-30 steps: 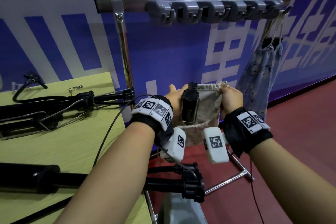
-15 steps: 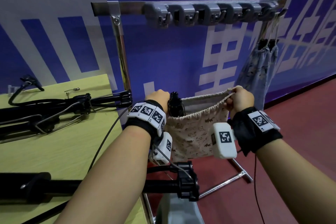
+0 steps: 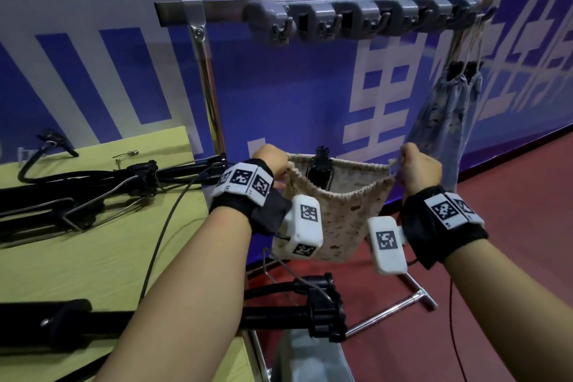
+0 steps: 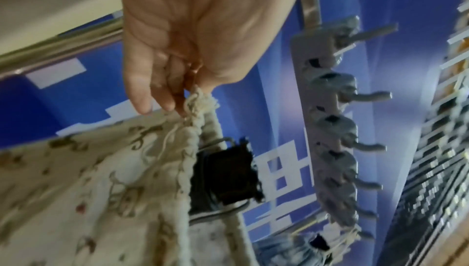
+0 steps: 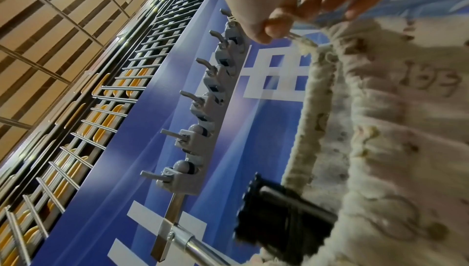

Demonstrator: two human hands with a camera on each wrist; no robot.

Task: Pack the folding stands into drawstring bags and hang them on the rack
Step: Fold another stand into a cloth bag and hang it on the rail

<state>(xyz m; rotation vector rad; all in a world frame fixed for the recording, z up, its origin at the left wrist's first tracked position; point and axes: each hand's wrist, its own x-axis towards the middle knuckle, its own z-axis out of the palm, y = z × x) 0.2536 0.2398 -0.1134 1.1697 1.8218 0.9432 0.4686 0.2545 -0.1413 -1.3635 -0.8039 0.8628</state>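
Note:
A cream patterned drawstring bag point(image 3: 344, 220) hangs in the air between my hands, below the rack. My left hand point(image 3: 273, 164) pinches its left corner and cord point(image 4: 195, 99). At the right corner my right hand point(image 3: 418, 167) pinches the cord point(image 5: 302, 39). A black folding stand point(image 3: 321, 167) sits inside the bag with its top sticking out of the mouth; it also shows as the black stand top point(image 4: 225, 178) and the stand end point(image 5: 281, 210). The grey hook rail point(image 3: 356, 18) of the rack is above. A blue-grey packed bag point(image 3: 443, 121) hangs from its right end.
Two more black folding stands lie on the yellow-green table point(image 3: 102, 251) at left: one point(image 3: 93, 186) farther back, one point(image 3: 186, 316) near the front edge, overhanging it. The rack's chrome post point(image 3: 210, 93) stands beside the table. Red floor point(image 3: 511, 211) lies to the right.
The stand has sunk deeper into the bag. My hands have moved apart, stretching the bag's mouth wide, and each now holds a corner at the cord.

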